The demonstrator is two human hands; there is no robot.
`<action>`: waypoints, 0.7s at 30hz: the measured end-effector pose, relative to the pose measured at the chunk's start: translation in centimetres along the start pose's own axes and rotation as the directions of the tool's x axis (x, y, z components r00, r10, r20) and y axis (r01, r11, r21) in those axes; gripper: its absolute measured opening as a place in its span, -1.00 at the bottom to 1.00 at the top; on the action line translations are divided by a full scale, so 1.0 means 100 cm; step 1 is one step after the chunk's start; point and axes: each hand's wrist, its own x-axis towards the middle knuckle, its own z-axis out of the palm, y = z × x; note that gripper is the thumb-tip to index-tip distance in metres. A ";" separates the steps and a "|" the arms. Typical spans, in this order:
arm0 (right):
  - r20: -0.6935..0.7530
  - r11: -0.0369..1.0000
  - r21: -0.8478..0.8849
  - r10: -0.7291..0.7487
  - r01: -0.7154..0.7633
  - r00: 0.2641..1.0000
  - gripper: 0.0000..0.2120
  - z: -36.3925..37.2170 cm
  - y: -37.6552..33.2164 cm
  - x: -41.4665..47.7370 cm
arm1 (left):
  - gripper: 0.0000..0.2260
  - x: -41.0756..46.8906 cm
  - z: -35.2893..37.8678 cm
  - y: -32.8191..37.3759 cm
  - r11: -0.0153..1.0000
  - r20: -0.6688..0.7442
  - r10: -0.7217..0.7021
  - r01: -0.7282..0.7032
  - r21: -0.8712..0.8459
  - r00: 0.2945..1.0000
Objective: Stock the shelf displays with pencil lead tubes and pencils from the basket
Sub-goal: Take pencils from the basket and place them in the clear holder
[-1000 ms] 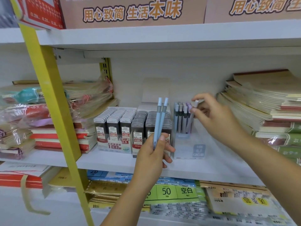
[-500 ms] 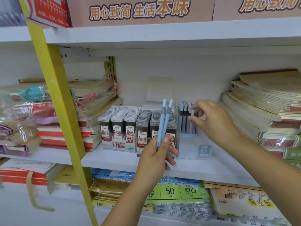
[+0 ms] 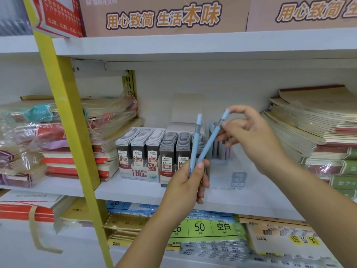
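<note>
Blue pencils rise from the gripping left hand, right hand pinching one's top end.

near half of the clear pencil box stands free; standing pencils fill its far end. lead tube rows block left, notebook stack right, upper shelf caps overhead.

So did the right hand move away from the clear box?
Yes. The right hand has lifted up from the clear box and now pinches the top of the tilted blue pencil in the left hand.
</note>
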 end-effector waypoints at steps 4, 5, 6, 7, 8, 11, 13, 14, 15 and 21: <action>-0.164 0.991 0.119 -0.037 0.057 0.986 -0.78 -0.014 -0.011 0.013 | -0.78 -0.001 -0.008 -0.005 0.999 -0.066 -0.005 0.008 0.048 0.998; -0.180 0.993 0.083 -0.063 0.079 0.982 -0.77 -0.017 -0.010 0.016 | -0.78 -0.001 -0.010 -0.005 0.998 -0.077 -0.009 0.014 0.060 0.997; -0.172 0.995 0.004 -0.099 0.101 0.980 -0.75 -0.019 -0.008 0.019 | -0.78 -0.001 -0.012 -0.006 0.998 -0.084 -0.012 0.018 0.068 0.996; -0.144 0.987 -0.108 -0.134 0.119 0.980 -0.75 -0.020 -0.004 0.021 | -0.78 -0.002 -0.013 -0.007 0.997 -0.086 -0.014 0.020 0.073 0.996; -0.103 0.962 -0.237 -0.161 0.133 0.982 -0.76 -0.019 0.003 0.021 | -0.79 -0.002 -0.014 -0.007 0.997 -0.086 -0.015 0.022 0.076 0.996; 0.032 0.821 -0.545 -0.181 0.170 0.983 -0.76 -0.013 0.023 0.020 | -0.79 -0.002 -0.015 -0.007 0.996 -0.080 -0.019 0.026 0.083 0.997; 0.104 0.767 -0.608 -0.181 0.207 0.978 -0.74 -0.009 0.034 0.018 | -0.79 -0.002 -0.015 -0.008 0.996 -0.080 -0.025 0.032 0.086 0.996; 0.134 0.753 -0.619 -0.179 0.223 0.975 -0.73 -0.007 0.038 0.017 | -0.79 -0.002 -0.015 -0.008 0.996 -0.080 -0.028 0.035 0.087 0.996; 0.156 0.745 -0.624 -0.176 0.235 0.972 -0.72 -0.006 0.042 0.016 | -0.79 -0.002 -0.016 -0.008 0.995 -0.081 -0.031 0.038 0.087 0.996; 0.127 0.790 -0.582 -0.146 0.193 0.981 -0.69 -0.007 0.046 0.018 | -0.80 -0.003 -0.017 -0.010 0.994 -0.084 -0.039 0.047 0.096 0.996</action>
